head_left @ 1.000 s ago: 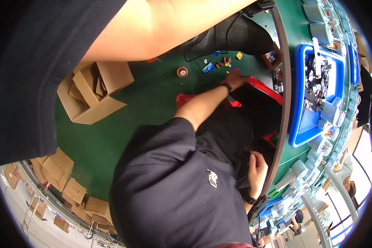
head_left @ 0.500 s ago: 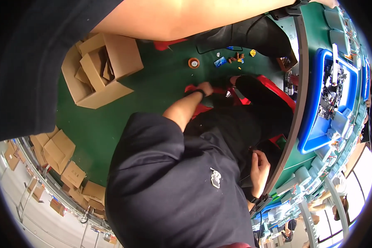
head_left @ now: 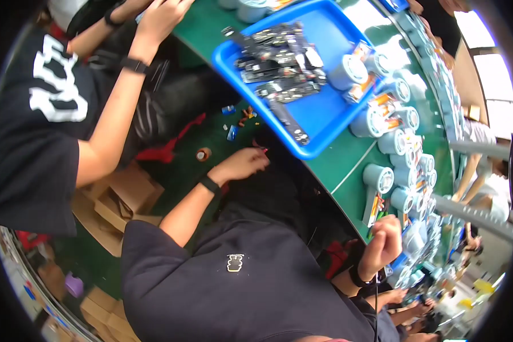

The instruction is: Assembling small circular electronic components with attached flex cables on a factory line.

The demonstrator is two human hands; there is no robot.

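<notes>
The left hand (head_left: 242, 164), just left of the frame's centre, has its fingers curled together, the tips pinching toward something small and dark that cannot be made out, right at the near lower corner of the blue tray (head_left: 325, 108). The right hand (head_left: 385, 242), at the lower right, is closed into a loose fist at the table edge; whether it grips anything cannot be told. The tray sits in the upper middle on the green table (head_left: 347, 171) and carries a heap of dark flat parts (head_left: 279, 62). Pale blue round spools (head_left: 379, 178) line the table's right side, close beside the right hand. Between the left hand and the floor below, small bits lie scattered: a brown tape roll (head_left: 203, 154) just left of the hand, small blue pieces (head_left: 232, 133) above it. A second person's forearm (head_left: 119, 114) crosses the upper left, reaching up to the frame's top edge. Open cardboard boxes (head_left: 119, 199) stand at the left, below that arm
</notes>
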